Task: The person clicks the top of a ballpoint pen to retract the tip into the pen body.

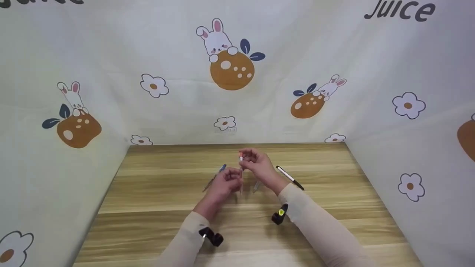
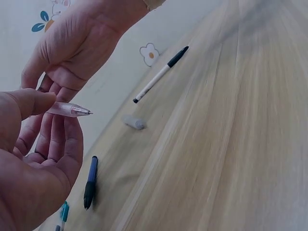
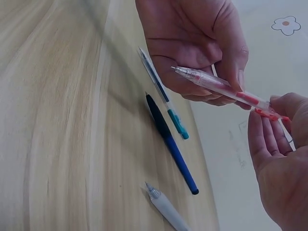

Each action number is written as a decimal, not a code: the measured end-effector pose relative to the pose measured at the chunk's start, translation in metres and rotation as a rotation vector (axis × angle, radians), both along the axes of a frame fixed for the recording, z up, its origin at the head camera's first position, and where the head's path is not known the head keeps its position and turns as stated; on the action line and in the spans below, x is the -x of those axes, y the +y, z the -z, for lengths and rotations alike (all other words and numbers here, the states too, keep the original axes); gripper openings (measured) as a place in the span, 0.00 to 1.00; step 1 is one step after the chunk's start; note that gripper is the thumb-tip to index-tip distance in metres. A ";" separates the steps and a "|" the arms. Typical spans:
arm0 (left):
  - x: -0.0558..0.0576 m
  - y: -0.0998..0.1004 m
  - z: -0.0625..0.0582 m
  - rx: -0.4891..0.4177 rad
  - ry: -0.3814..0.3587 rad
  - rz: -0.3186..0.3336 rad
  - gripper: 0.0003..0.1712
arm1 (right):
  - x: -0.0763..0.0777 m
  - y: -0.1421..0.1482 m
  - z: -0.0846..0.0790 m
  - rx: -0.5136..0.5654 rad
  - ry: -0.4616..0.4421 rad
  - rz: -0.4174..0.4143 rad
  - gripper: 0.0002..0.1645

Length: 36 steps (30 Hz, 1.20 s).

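Both hands hold one clear ballpoint pen [image 3: 211, 83] with red parts above the table, its pointed tip bare. My left hand [image 1: 225, 181] pinches the barrel between thumb and fingers, the tip standing out past the thumb in the left wrist view. My right hand [image 1: 258, 167] pinches the red clip end [image 3: 269, 114] at the far end of the pen. In the head view the pen stands nearly upright, red end away from me. Fingers partly cover the barrel.
On the wooden table [image 1: 245, 237] lie a white pen with black ends [image 1: 289, 177] at right, a grey-white pen [image 3: 166, 209] under the right hand, and a blue pen with a dark grip [image 3: 171, 144] beside a clear teal pen [image 3: 178, 124]. Patterned cloth [image 1: 178, 118] walls the table's back and sides.
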State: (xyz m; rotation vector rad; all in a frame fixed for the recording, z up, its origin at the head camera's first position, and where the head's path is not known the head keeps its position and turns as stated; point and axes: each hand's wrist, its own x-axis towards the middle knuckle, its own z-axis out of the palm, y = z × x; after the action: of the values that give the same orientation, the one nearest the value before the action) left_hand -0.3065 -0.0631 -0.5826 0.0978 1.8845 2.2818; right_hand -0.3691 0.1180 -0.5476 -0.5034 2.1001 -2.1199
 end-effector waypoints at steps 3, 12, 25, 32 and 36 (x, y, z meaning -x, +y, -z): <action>-0.001 0.004 -0.001 -0.028 -0.004 0.003 0.17 | -0.001 0.003 -0.001 0.016 -0.011 -0.003 0.23; -0.001 0.012 0.001 -0.034 0.048 0.003 0.16 | -0.006 0.011 -0.008 -0.009 0.011 -0.014 0.23; -0.001 0.017 -0.004 0.005 0.053 0.011 0.17 | -0.008 0.019 -0.010 0.014 0.027 -0.029 0.23; -0.001 0.019 -0.002 -0.005 0.076 0.011 0.16 | -0.008 0.021 -0.008 0.008 0.038 -0.030 0.23; -0.001 0.020 -0.002 -0.009 0.081 0.005 0.16 | -0.008 0.022 -0.008 -0.004 0.046 -0.018 0.22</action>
State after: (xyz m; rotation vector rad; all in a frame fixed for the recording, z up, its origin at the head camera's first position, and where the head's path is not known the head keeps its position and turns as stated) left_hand -0.3051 -0.0427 -0.5804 0.1990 1.9103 2.3160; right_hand -0.3611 0.1403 -0.5400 -0.5742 2.1150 -2.1137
